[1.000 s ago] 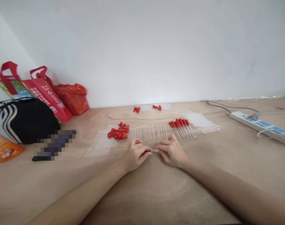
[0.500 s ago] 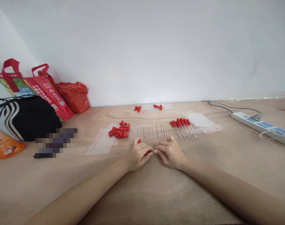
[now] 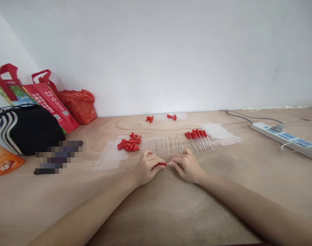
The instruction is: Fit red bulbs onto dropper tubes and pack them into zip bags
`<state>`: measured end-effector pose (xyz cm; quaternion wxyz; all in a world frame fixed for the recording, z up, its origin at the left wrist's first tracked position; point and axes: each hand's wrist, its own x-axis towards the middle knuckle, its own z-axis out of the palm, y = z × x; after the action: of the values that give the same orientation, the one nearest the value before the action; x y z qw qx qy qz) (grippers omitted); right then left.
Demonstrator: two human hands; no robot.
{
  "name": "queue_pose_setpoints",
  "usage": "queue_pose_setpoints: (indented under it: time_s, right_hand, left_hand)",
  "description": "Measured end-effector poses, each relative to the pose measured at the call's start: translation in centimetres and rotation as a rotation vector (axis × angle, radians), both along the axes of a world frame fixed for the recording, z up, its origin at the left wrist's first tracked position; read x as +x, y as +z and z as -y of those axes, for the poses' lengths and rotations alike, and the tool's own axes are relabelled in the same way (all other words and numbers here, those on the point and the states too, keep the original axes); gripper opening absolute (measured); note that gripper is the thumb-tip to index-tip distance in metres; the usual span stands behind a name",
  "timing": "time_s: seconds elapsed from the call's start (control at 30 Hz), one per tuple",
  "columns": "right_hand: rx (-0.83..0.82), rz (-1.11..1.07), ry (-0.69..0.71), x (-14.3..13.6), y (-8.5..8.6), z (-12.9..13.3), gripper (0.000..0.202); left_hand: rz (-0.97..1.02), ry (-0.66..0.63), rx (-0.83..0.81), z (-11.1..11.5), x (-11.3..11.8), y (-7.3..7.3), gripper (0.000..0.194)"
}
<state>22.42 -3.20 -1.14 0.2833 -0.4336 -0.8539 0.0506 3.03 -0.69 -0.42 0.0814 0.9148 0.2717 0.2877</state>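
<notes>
The left hand (image 3: 148, 169) is pinching a red bulb (image 3: 162, 164), and the right hand (image 3: 187, 167) is holding a clear tube (image 3: 167, 164) narrowly between fingertips, end to end with the bulb over the middle of the table (image 3: 171, 212). I'm reading this as bulb-fitting; how deep the tube is sitting, I can't tell. The next move is probably calling for a straight, steady push. Bare tubes (image 3: 156, 145) are lying just beyond, loose bulbs (image 3: 130, 145) left, capped tubes (image 3: 199, 138) right.

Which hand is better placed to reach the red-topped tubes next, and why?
Probably the right hand: it is nearer the red-topped tubes, while the left hand is nearer the loose red caps.
</notes>
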Motion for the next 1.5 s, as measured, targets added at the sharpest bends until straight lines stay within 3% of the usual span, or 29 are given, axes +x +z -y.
queue_pose_setpoints:
  time_s: [0.33,0.5,0.77,0.83,0.9,1.0,1.1,1.5]
  right_hand:
    - [-0.071,-0.134,0.009,-0.6,-0.3,0.0,0.028]
    - [-0.014,-0.039,0.053,0.0,0.5,-0.6,0.029]
    - [0.201,0.234,-0.039,1.5,1.3,-0.5,0.020]
    - [0.219,0.202,-0.133,1.9,1.0,-1.1,0.020]
    - [0.237,0.116,-0.311,2.7,0.6,-2.0,0.021]
    - [0.213,0.008,-0.610,4.3,0.3,-3.3,0.021]
    - [0.136,-0.003,-0.787,5.7,0.3,-4.0,0.019]
    - [-0.010,0.140,-0.874,6.1,0.3,-4.5,0.014]
  left_hand:
    - [0.028,0.024,0.000,0.2,0.3,-0.3,0.016]
    - [0.046,0.105,0.025,0.0,0.1,0.0,0.016]
    - [0.031,0.183,0.077,-0.5,-0.4,0.7,0.014]
    - [0.005,0.261,0.085,-0.6,-0.8,0.7,0.028]
    - [-0.021,0.347,0.082,-0.9,-1.2,0.5,0.038]
    - [-0.038,0.427,0.069,-1.3,-1.8,0.2,0.028]
    - [-0.027,0.435,0.041,-1.6,-2.0,0.0,0.019]
    - [-0.029,0.454,-0.061,-1.7,-1.9,-0.2,0.008]
